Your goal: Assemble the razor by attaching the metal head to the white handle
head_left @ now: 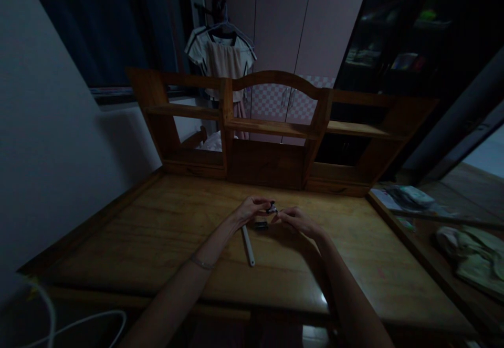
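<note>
My left hand (252, 209) and my right hand (296, 218) meet over the middle of a wooden desk (165, 232). Both pinch a small dark object (271, 209) held between their fingertips; the light is too dim to name it. Just below the hands, another small dark piece (260, 225) lies on the desk. A white pen-like stick (248, 245) lies beside my left wrist, pointing toward me. A thin bracelet (201, 263) sits on my left forearm.
A wooden shelf unit (271, 127) stands along the desk's back edge. Clothes on a hanger (221, 56) hang behind it. Papers and cloth (464, 243) lie on the right. White cables (79, 322) run at the lower left.
</note>
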Available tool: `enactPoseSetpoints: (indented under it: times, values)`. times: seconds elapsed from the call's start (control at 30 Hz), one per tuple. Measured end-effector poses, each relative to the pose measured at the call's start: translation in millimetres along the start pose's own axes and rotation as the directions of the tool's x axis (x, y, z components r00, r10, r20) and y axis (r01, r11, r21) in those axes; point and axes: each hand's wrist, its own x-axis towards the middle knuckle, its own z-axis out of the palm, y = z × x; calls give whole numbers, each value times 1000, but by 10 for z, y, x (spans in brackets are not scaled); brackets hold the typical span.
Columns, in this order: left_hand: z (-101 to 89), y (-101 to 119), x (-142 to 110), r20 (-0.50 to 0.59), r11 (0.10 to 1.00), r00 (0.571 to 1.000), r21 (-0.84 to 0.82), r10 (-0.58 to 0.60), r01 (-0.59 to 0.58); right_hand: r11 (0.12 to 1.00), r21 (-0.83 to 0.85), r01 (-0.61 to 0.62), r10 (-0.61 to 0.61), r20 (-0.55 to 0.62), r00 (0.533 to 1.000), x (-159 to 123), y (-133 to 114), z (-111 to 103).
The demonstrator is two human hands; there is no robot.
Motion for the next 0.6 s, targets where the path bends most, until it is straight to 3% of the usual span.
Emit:
enactPoseSetpoints:
  times: [0.23,0.6]
  values:
    - [54,78,-55,50,1000,999,-16,11,-10,1000,2,-13,13,-54,998,-3,10,-36]
    - [22,14,-14,43,998,999,-65,16,-13,999,-44,10,-13,-73,997,-1,-9,-27]
